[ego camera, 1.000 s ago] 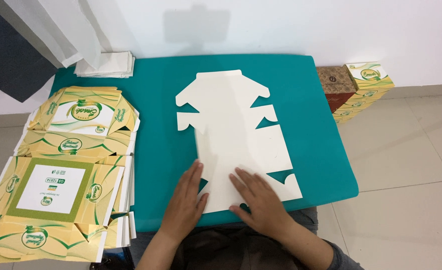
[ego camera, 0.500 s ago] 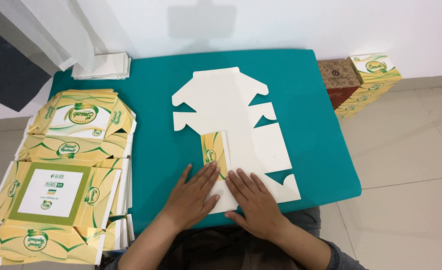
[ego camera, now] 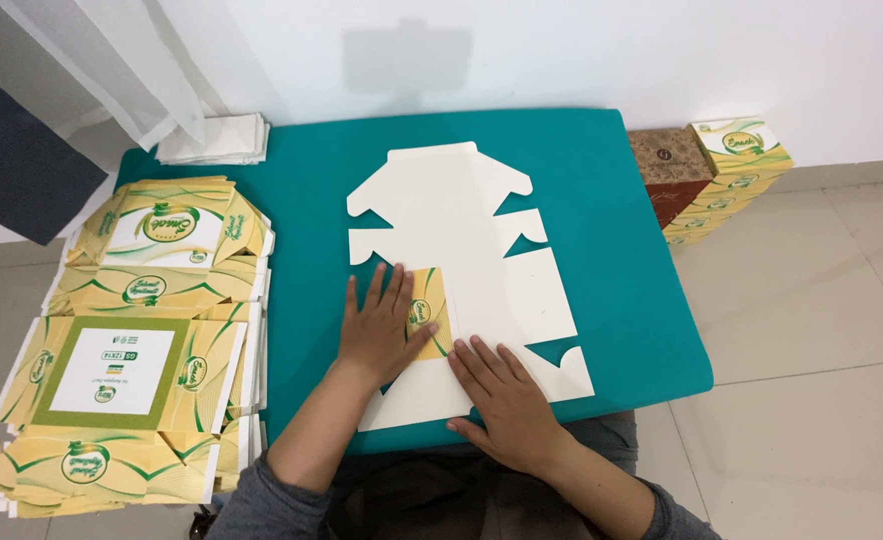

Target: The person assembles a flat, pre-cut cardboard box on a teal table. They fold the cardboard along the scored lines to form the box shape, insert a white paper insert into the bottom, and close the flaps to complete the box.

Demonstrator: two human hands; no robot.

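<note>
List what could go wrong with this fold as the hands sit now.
1. The left hand presses the folded side flap while the right hand holds the white box blank only near the crease; the far end lies free, so the crease may run crooked.
2. The blank's near edge sits at the teal table edge, so it may slide off.

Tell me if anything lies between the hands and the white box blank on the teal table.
Nothing visible does. The left hand presses flat on the folded-over printed flap, and the right hand rests directly on the white box blank. The stack of printed blanks lies off to the side.
</note>
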